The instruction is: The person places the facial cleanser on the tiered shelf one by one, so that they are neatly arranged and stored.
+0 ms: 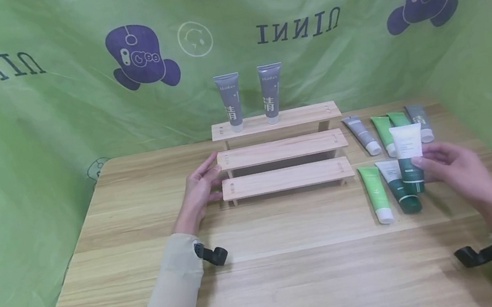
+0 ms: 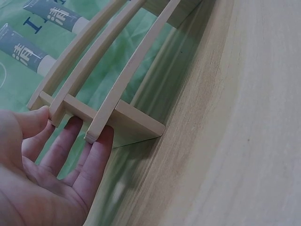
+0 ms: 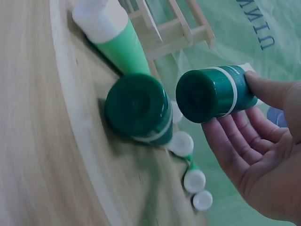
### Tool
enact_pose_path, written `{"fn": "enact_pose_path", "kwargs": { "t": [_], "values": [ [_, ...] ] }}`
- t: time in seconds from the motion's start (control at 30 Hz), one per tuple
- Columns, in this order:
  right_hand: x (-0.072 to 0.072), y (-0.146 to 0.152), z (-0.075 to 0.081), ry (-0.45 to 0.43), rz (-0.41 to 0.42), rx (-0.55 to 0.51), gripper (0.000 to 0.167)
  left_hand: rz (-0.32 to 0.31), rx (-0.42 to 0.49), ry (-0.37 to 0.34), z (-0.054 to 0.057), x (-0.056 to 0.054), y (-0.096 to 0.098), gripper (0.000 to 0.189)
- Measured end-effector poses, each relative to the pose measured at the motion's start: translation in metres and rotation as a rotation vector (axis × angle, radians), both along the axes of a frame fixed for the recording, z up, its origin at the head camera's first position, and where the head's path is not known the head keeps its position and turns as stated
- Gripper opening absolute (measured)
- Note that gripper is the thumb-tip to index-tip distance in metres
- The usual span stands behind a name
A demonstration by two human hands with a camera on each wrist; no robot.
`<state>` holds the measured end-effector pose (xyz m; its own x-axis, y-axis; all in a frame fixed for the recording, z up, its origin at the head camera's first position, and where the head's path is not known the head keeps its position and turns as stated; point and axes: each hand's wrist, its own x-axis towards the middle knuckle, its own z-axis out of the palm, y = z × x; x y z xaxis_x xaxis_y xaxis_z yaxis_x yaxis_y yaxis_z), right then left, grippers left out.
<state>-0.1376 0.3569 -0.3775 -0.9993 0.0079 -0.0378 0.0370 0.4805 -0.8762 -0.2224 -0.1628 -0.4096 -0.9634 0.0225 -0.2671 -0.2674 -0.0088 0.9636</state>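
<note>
My left hand (image 1: 198, 193) holds the left end of a three-step wooden rack (image 1: 282, 150). In the left wrist view its thumb lies at the middle board's end and its fingers (image 2: 96, 160) reach under the boards. My right hand (image 1: 461, 171) grips a white and dark green squeeze tube (image 1: 407, 145) upright, cap down, above the table; the thumb lies on one side with the fingers behind. Just below it lies a similar white and green tube (image 1: 392, 178), beside a light green tube (image 1: 374, 191) with a white cap.
Two grey-blue tubes (image 1: 231, 102) (image 1: 272, 93) stand caps down on the top step. Behind the held tube lie a grey tube (image 1: 360, 133), green tubes (image 1: 383, 131) and a dark grey-blue tube (image 1: 418, 119). A green printed cloth (image 1: 74, 117) surrounds the wooden table (image 1: 296, 275).
</note>
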Motion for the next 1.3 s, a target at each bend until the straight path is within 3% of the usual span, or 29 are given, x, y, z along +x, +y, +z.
{"fn": "enact_pose_path", "kwargs": {
  "t": [0.13, 0.2, 0.47, 1.3],
  "values": [
    [-0.006, -0.012, 0.001, 0.046, 0.012, -0.156, 0.025, -0.001, 0.002, 0.006, 0.000, 0.000, 0.000, 0.051],
    [-0.010, -0.019, 0.002, 0.064, 0.009, -0.177, 0.025, -0.001, 0.003, 0.003, -0.001, -0.001, 0.000, 0.051],
    [-0.027, -0.042, 0.011, 0.081, -0.003, -0.089, 0.030, -0.004, 0.004, -0.005, 0.000, -0.001, 0.002, 0.050],
    [-0.096, -0.114, 0.058, 0.197, 0.017, -0.298, 0.031, 0.004, -0.017, -0.011, 0.002, 0.002, 0.001, 0.051]
  ]
}}
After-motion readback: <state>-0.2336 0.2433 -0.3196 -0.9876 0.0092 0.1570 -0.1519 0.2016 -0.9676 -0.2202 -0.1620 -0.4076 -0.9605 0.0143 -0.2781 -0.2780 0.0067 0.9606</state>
